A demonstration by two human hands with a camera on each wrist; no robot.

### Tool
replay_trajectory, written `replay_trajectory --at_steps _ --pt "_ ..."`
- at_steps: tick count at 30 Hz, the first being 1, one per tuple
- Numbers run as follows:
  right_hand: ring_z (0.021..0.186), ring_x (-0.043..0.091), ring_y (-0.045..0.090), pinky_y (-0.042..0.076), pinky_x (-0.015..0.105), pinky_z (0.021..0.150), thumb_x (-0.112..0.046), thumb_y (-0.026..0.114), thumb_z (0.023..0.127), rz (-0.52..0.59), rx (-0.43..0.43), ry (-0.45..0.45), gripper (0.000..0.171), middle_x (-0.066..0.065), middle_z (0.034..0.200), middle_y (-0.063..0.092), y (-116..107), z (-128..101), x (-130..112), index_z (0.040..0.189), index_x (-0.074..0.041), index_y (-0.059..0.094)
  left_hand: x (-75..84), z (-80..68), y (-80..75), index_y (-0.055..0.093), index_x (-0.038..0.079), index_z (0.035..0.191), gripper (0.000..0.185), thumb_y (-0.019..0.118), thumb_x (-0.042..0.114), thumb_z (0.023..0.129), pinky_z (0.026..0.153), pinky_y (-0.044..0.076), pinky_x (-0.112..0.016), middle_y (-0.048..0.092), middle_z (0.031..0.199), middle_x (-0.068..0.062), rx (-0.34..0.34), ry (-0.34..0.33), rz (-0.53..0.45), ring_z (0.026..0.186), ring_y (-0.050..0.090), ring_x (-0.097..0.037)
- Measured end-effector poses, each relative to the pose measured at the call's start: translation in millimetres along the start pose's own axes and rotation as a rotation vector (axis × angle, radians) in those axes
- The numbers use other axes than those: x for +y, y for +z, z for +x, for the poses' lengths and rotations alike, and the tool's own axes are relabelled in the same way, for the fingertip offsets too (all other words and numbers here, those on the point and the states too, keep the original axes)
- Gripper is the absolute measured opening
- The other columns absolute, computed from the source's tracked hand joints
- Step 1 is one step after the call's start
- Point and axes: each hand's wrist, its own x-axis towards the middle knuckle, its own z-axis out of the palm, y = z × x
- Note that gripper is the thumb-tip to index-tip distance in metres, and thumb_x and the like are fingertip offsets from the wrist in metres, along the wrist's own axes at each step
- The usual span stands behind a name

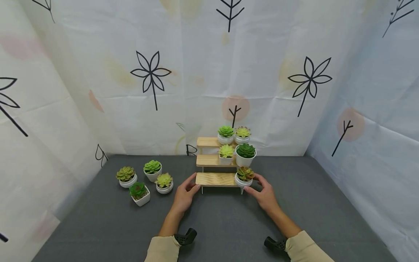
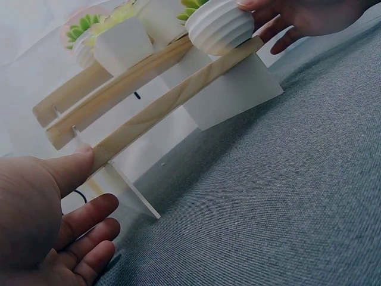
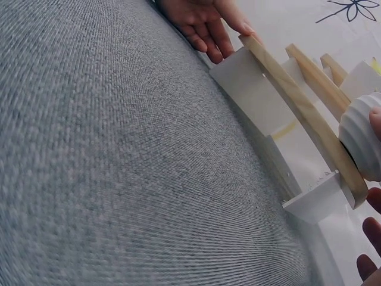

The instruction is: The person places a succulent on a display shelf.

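A three-tier wooden plant stand (image 1: pixel 214 178) with white supports stands by the back wall. My left hand (image 1: pixel 184 196) grips the left end of its lowest step; in the left wrist view the thumb (image 2: pixel 77 164) lies on the wood, with the other fingers loosely bent below. At that step's right end sits a reddish-green succulent (image 1: pixel 245 174) in a ribbed white pot (image 3: pixel 360 137). My right hand (image 1: pixel 266 196) holds this pot between thumb and index finger. Two potted succulents stand on the middle step, among them a dark green one (image 1: pixel 245 150), and two on the top step.
Left of the stand, several potted succulents are grouped on the grey table (image 1: pixel 222 225), including a bright green one (image 1: pixel 152 167) and one in a square pot (image 1: pixel 142 196). Printed white cloth (image 1: pixel 203 54) encloses the back and sides.
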Motion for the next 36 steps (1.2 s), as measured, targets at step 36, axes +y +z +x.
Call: replay_trajectory --at_steps 36 --pt "0.124 0.039 0.046 0.034 0.057 0.100 -0.019 0.080 0.081 -0.067 -0.094 0.047 0.066 0.022 0.134 0.053 -5.9 8.6 7.2 0.137 0.002 0.051 31.4 -12.1 -2.9 0.048 0.003 0.143 0.049 0.061 0.009 0.097 0.087 0.043 -0.048 0.060 0.118 -0.024 -0.015 -0.015 0.014 0.107 0.056 -0.035"
